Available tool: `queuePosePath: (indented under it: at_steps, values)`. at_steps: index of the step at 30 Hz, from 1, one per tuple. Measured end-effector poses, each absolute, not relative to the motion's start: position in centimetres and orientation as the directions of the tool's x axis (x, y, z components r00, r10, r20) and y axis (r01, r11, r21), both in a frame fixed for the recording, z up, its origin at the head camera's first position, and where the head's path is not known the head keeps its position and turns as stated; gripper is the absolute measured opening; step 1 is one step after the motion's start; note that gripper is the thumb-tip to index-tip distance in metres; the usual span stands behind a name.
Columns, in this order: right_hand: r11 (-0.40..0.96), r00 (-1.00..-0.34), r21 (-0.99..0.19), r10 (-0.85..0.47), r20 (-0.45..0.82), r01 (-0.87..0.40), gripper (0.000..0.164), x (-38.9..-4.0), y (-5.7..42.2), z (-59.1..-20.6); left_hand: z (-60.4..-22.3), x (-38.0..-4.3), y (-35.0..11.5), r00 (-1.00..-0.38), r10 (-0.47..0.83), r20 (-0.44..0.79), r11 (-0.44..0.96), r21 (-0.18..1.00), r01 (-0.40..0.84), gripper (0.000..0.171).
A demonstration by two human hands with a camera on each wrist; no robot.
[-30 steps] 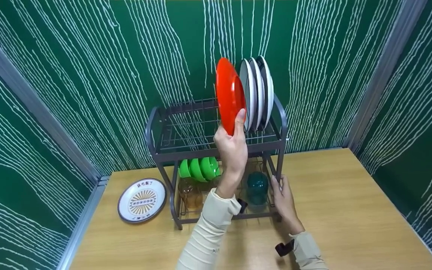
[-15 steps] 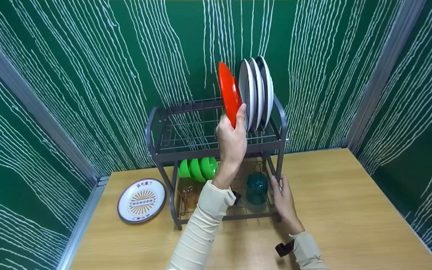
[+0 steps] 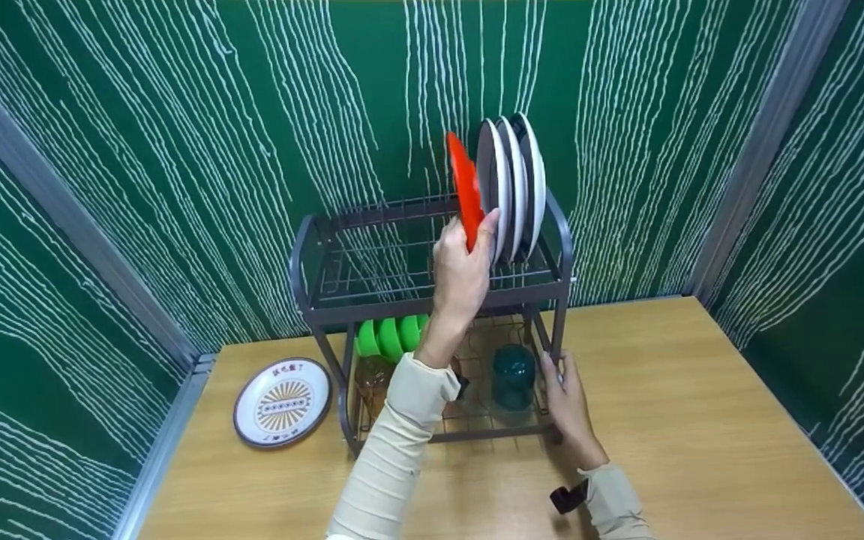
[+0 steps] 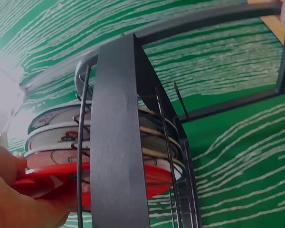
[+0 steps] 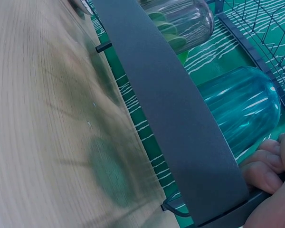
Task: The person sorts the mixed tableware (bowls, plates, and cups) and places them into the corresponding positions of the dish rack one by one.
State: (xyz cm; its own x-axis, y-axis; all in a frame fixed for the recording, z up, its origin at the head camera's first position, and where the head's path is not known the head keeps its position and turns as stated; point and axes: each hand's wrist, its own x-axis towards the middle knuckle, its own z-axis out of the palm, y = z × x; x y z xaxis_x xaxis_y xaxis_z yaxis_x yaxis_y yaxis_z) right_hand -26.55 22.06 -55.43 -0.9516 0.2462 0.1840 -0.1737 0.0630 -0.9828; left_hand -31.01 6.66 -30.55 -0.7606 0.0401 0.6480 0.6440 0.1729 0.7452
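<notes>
My left hand point(image 3: 463, 274) pinches a red plate point(image 3: 465, 187) by its near rim, thumb on the right face. It stands nearly upright over the dish rack's top tier, left of several white plates point(image 3: 503, 195) on edge. In the left wrist view the red plate point(image 4: 154, 178) reaches down between the wires, beside the other plates. My right hand point(image 3: 571, 409) grips the right front post of the dark dish rack point(image 3: 432, 304); in the right wrist view its fingers point(image 5: 263, 171) curl round the post, close to a teal glass point(image 5: 247, 109).
A white plate with a brown sunburst pattern point(image 3: 283, 403) lies on the wooden table point(image 3: 702, 420) left of the rack. Green bowls point(image 3: 389, 337), an amber glass point(image 3: 373, 382) and the teal glass share the lower tier. Green walls with white streaks surround the table.
My left hand has lowered the red plate and turned it more edge-on, bringing it slightly right, closer to the white plates. The right hand has stayed on the post.
</notes>
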Motion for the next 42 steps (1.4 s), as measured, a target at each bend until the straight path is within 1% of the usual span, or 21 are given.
queuePosePath:
  at_steps: [5, 11, 13, 17, 21, 24, 28, 32, 36, 42]
  values:
    - [0.074, -0.952, -0.982, 0.241, 0.186, -0.173, 0.027, -25.6, 21.7, -53.7, -30.6, -31.6, 6.4, -0.746, 0.105, 0.658, 0.202, 0.72, 0.663, 0.027]
    - [0.051, -0.947, -0.978, 0.243, 0.209, -0.203, 0.025, -25.6, 21.5, -53.7, -30.9, -32.6, 6.2, -0.726, 0.179, 0.664, 0.275, 0.675, 0.685, 0.03]
    - [0.056, -0.948, -0.979, 0.243, 0.204, -0.196, 0.026, -25.6, 21.4, -53.8, -31.1, -32.8, 6.1, -0.719, 0.214, 0.661, 0.293, 0.659, 0.693, 0.033]
    - [0.066, -0.95, -0.98, 0.241, 0.198, -0.187, 0.028, -25.6, 21.4, -53.8, -31.4, -32.9, 5.9, -0.71, 0.282, 0.645, 0.322, 0.634, 0.703, 0.044]
    - [0.049, -0.955, -0.983, 0.233, 0.183, -0.177, 0.026, -25.6, 21.5, -53.7, -31.4, -33.1, 5.9, -0.716, 0.307, 0.627, 0.305, 0.648, 0.698, 0.051]
    - [0.036, -0.959, -0.986, 0.228, 0.167, -0.163, 0.026, -25.6, 21.6, -53.8, -31.5, -33.1, 5.9, -0.732, 0.286, 0.619, 0.308, 0.664, 0.682, 0.051]
    - [0.042, -0.962, -0.987, 0.225, 0.158, -0.152, 0.028, -25.5, 21.7, -53.9, -31.7, -32.7, 5.7, -0.754, 0.216, 0.62, 0.346, 0.674, 0.653, 0.049]
    - [0.041, -0.963, -0.99, 0.228, 0.143, -0.137, 0.029, -25.4, 21.7, -54.0, -31.8, -31.9, 5.2, -0.753, 0.159, 0.638, 0.346, 0.679, 0.648, 0.046]
    - [0.034, -0.961, -0.989, 0.231, 0.148, -0.144, 0.027, -25.5, 21.7, -54.0, -31.8, -31.1, 4.6, -0.718, 0.125, 0.685, 0.342, 0.649, 0.679, 0.042]
    - [0.04, -0.953, -0.981, 0.234, 0.192, -0.188, 0.027, -25.7, 21.6, -53.9, -32.0, -30.0, 3.0, -0.624, 0.067, 0.779, 0.309, 0.578, 0.755, 0.034]
